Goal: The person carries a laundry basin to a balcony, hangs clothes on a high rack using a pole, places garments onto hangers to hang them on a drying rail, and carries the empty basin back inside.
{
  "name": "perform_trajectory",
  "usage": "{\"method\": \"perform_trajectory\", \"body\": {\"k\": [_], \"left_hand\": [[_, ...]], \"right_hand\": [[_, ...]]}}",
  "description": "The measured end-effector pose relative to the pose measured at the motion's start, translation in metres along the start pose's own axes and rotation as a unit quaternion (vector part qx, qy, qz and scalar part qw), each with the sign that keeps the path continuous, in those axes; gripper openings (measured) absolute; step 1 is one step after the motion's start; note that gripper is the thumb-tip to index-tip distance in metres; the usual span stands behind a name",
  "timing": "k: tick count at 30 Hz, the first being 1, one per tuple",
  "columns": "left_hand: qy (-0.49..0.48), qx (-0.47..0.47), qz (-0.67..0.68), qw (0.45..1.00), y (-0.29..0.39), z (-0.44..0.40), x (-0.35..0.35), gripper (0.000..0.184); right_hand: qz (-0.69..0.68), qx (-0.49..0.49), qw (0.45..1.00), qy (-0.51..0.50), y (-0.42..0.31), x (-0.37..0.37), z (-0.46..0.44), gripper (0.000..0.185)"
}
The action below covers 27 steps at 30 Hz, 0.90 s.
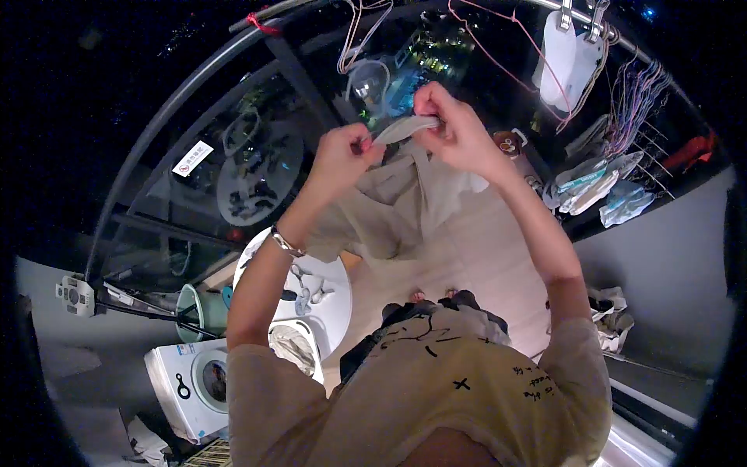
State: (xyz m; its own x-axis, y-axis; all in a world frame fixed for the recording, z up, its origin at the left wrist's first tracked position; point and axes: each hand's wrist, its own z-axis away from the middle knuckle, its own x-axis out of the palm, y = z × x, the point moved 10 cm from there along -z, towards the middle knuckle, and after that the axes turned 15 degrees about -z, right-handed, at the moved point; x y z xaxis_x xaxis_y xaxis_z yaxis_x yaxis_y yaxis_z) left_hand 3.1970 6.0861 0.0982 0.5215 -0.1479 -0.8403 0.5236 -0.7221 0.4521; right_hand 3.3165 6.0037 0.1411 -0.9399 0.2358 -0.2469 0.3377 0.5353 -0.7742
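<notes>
A beige cloth garment (393, 210) hangs in folds in front of me, its upper edge stretched between both hands. My left hand (346, 156) pinches one end of that edge, with a bracelet on the wrist below. Slightly higher, my right hand (459, 136) grips the other end, fingers and thumb closed over the fabric. The lower part of the cloth drapes loosely above the floor. Its exact kind cannot be made out from the folds.
A round white table (340, 292) at left carries small grey cloth items. Nearby are a laundry basket (314, 348), washing machine (171, 373) and green bucket (191, 307). Overhead runs a curved metal rail (179, 97) with hangers (358, 39); flat white pieces (556, 62) are clipped at right.
</notes>
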Motion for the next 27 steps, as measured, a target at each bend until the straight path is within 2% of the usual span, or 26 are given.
{"method": "perform_trajectory", "body": {"k": [1,2,3,5,8,9,10,11,13,15,17,18,19,21,23,24,25,27], "left_hand": [[0.011,0.004,-0.013,1.000,-0.001,-0.002,-0.003,0.026],[0.014,0.006,-0.012,1.000,-0.002,-0.005,-0.004,0.025],[0.016,0.008,-0.009,1.000,-0.002,-0.008,-0.004,0.025],[0.035,0.016,-0.022,0.999,0.000,-0.014,-0.003,0.024],[0.049,0.003,0.004,0.999,-0.003,-0.019,-0.004,0.024],[0.055,0.022,-0.010,0.998,-0.005,-0.021,-0.005,0.024],[0.051,0.014,-0.011,0.999,-0.009,-0.024,-0.002,0.024],[0.048,0.009,-0.012,0.999,-0.013,-0.026,0.001,0.024],[0.046,0.001,-0.008,0.999,-0.018,-0.029,0.006,0.024],[0.052,-0.005,0.001,0.999,-0.020,-0.032,0.011,0.024],[0.041,-0.014,0.004,0.999,-0.025,-0.033,0.017,0.023],[0.037,-0.016,0.003,0.999,-0.028,-0.035,0.018,0.023],[0.021,0.000,0.059,0.998,-0.030,-0.038,0.022,0.022],[-0.013,0.034,0.172,0.984,-0.034,-0.041,0.031,0.020],[-0.009,0.055,0.194,0.979,-0.027,-0.042,0.024,0.016],[-0.009,0.064,0.205,0.977,-0.022,-0.038,0.021,0.015],[-0.037,0.019,0.251,0.967,-0.022,-0.036,0.022,0.014],[-0.090,-0.067,0.338,0.934,-0.019,-0.031,0.021,0.014]], "right_hand": [[0.008,0.013,1.000,0.008,0.001,-0.001,0.002,0.018],[0.130,-0.080,0.988,0.012,-0.022,-0.001,0.005,0.019],[0.249,-0.172,0.953,0.014,-0.045,0.002,0.012,0.020],[0.429,-0.330,0.840,0.037,-0.066,0.014,0.032,0.025],[0.442,-0.272,0.843,0.142,-0.044,-0.040,0.011,0.026],[0.266,-0.215,0.920,0.189,-0.023,-0.070,0.002,0.024],[0.079,-0.148,0.959,0.229,0.001,-0.091,-0.001,0.021],[-0.167,-0.048,0.972,0.158,0.033,-0.087,-0.006,0.018],[-0.194,0.089,0.967,0.138,0.053,-0.083,0.002,0.021],[-0.102,0.014,0.983,0.150,0.016,-0.079,0.008,0.018],[0.140,-0.066,0.977,0.144,-0.028,-0.070,0.021,0.017],[0.258,-0.108,0.950,0.141,-0.047,-0.063,0.027,0.017],[0.245,-0.139,0.955,0.095,-0.052,-0.053,0.030,0.016],[0.220,-0.051,0.973,0.057,-0.026,-0.043,0.043,0.021],[0.216,-0.050,0.975,-0.030,0.004,-0.019,0.062,0.024],[0.241,-0.004,0.968,-0.071,0.034,-0.003,0.079,0.033],[0.265,0.040,0.957,-0.112,0.065,0.012,0.098,0.041],[0.342,-0.021,0.919,-0.194,0.096,0.042,0.141,0.049]]}}
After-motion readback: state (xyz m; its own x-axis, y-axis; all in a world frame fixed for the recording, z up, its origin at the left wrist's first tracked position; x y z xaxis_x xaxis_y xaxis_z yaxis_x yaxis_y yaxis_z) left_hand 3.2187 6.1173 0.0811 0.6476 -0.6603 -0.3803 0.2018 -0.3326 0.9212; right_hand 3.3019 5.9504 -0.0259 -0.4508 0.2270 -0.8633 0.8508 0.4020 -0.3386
